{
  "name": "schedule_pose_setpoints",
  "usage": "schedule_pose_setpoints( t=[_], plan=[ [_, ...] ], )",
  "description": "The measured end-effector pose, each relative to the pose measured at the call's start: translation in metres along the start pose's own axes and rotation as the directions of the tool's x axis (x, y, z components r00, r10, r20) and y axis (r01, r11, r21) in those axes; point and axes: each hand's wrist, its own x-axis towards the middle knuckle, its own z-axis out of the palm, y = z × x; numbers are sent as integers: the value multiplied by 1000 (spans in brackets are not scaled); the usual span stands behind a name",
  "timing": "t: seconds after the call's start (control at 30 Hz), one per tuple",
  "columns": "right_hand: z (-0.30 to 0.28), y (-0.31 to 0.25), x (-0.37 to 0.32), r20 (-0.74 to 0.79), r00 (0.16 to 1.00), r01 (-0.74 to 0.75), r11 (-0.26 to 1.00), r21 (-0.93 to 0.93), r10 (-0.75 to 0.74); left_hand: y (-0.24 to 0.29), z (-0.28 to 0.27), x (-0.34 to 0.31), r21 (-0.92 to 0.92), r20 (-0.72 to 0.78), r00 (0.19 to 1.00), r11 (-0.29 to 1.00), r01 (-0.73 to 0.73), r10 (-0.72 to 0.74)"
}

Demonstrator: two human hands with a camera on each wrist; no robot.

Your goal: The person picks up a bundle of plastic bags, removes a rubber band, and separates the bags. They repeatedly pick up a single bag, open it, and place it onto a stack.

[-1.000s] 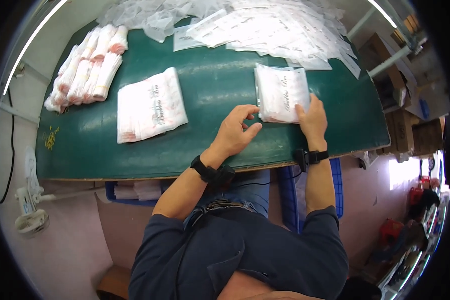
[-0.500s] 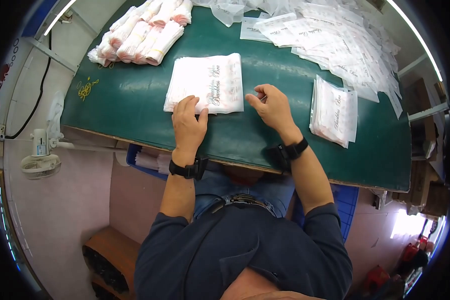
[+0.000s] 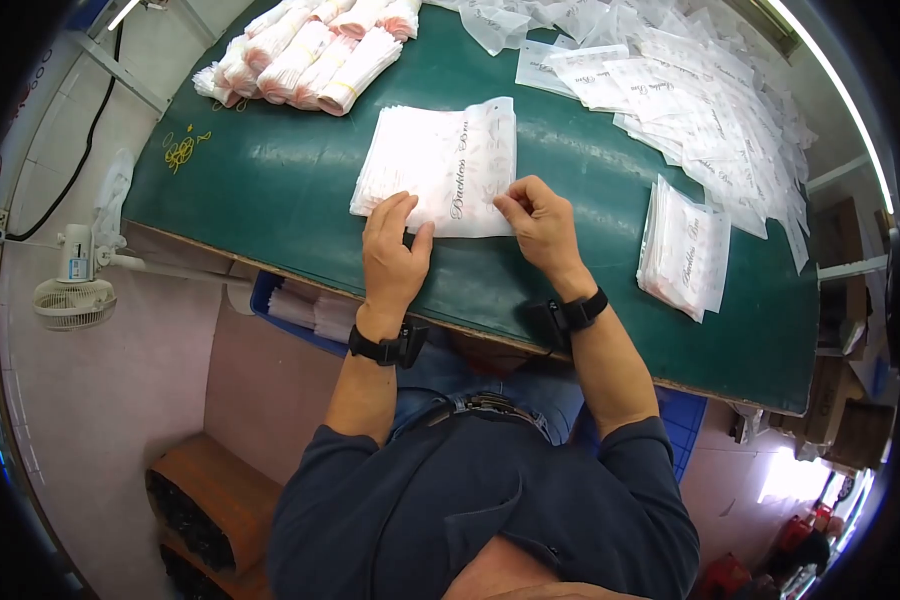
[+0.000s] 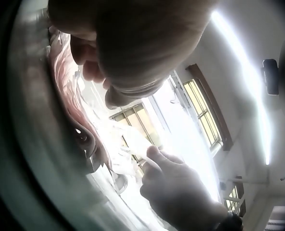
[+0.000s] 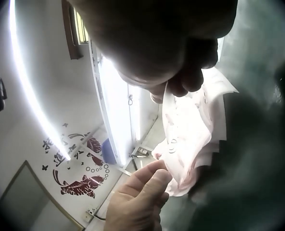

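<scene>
In the head view, a stack of printed white plastic bags [image 3: 435, 165] lies in front of me, the top one lettered "Backless Bra". My right hand [image 3: 545, 228] pinches the near right corner of the top bag between thumb and forefinger. From the left wrist view, this right hand [image 4: 176, 187] shows with the corner lifted at its fingertips. My left hand [image 3: 395, 255] rests its fingers on the stack's near left edge, thumb apart from them at the border. In the right wrist view the bags [image 5: 188, 139] glare in the light, close by the left hand [image 5: 140, 195].
A smaller bag stack [image 3: 682, 250] lies to the right on the green table [image 3: 570, 150]. Loose printed bags [image 3: 680, 100] are heaped at the back right. Banded bundles [image 3: 315, 60] lie back left, near yellow rubber bands [image 3: 180, 152]. A fan [image 3: 75, 285] stands off the left edge.
Both hands have left the smaller right stack and come to the left one. The left hand came to its near edge, and the right hand has taken hold of the top bag's corner.
</scene>
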Motion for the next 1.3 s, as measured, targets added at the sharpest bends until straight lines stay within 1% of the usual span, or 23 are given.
schedule_pose_setpoints(
  t=[0.1,0.13,0.17,0.2,0.23,0.33,0.37,0.47,0.5,0.6,0.63,0.7,0.73,0.77,0.83,0.87,0.9,0.93,0.97,1.03,1.07,1.17,1.3],
  plan=[
    [-9,-11,-11,-12,1000,6,984,176,-4,9,-3,-10,-40,-106,994,999,7,-11],
    [-13,-15,-14,-11,1000,-22,964,265,25,8,0,-16,-280,-96,981,951,134,-166],
    [-17,-17,-18,-7,998,-50,935,351,56,9,3,-22,-500,-50,949,830,247,-312],
    [-20,-18,-23,-4,998,-53,935,350,58,10,6,-28,-685,32,900,646,336,-434],
    [-23,-19,-29,-4,1000,-24,921,390,28,16,7,-31,-685,34,899,645,339,-436],
    [-27,-20,-47,-4,1000,28,881,472,-29,35,6,-37,-869,285,809,217,444,-514],
    [-28,-20,-52,-19,1000,31,868,495,-25,36,7,-40,-869,283,807,217,445,-518],
    [-36,-18,-70,-53,998,40,845,533,-13,37,15,-47,-808,484,759,111,579,-436],
    [-40,-14,-78,-45,999,13,844,536,14,39,15,-47,-805,489,757,110,583,-433],
    [-51,-5,-97,-34,997,-38,836,547,68,42,13,-45,-824,312,851,325,463,-422],
    [-55,-3,-104,-1,997,-66,890,452,74,43,13,-45,-823,315,850,324,466,-423],
    [-65,0,-117,61,993,-113,964,242,101,42,13,-43,-780,261,896,468,416,-361],
    [-70,0,-121,57,993,-114,964,240,103,42,13,-41,-753,235,917,536,381,-321],
    [-76,-3,-125,-39,994,-92,987,132,98,44,11,-40,-753,241,917,535,383,-317],
    [-87,-14,-128,-223,973,-77,993,-94,54,52,5,-36,-646,223,961,713,272,-165],
    [-92,-21,-124,-225,972,-85,992,-97,61,56,3,-35,-585,225,970,784,207,-89],
    [-96,-36,-115,-308,927,115,944,-310,-215,62,1,-35,-587,237,967,781,215,-89],
    [-99,-50,-106,-324,813,271,808,-524,-483,68,0,-33,-564,275,961,803,191,-36],
    [-96,-66,-99,-334,814,255,809,-530,-475,74,-2,-30,-544,314,949,824,162,20],
    [-84,-89,-87,-67,868,341,689,-640,-492,83,-4,-27,-526,363,928,841,127,87],
    [-85,-84,-86,-77,870,330,690,-644,-487,87,-6,-26,-505,364,924,858,91,116],
    [-78,-60,-86,119,879,448,716,-535,-461,89,-12,-24,-458,360,918,889,17,168],
    [-78,-51,-90,134,884,449,736,-506,-447,84,-19,-27,-440,338,926,898,-3,169]
  ],
)
